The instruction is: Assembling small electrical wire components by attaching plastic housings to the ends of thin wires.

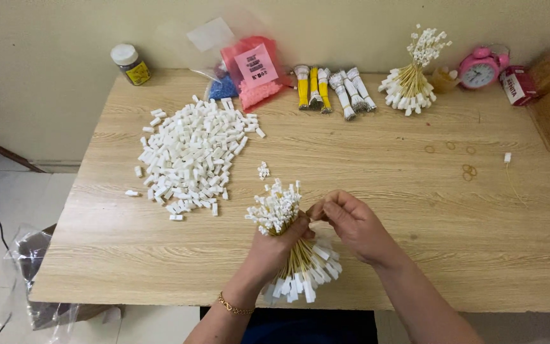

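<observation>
pink labelled bag at table's back

Counts: 2 bundles of yellow wires with white plastic connectors, one in hand at 6 o'clock, one lying at 1 o'clock. 1 pile of loose white plastic connector housings at 10 o'clock. 1 pink round alarm clock. 1 dark glass jar with white lid. About 5 tan rubber bands at 3 o'clock.

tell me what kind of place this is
Probably a home workbench for small piecework assembly, not a factory line. A wooden table against a plain wall holds a heap of white connector pieces, a finished wire bundle, and a pink alarm clock.
</observation>
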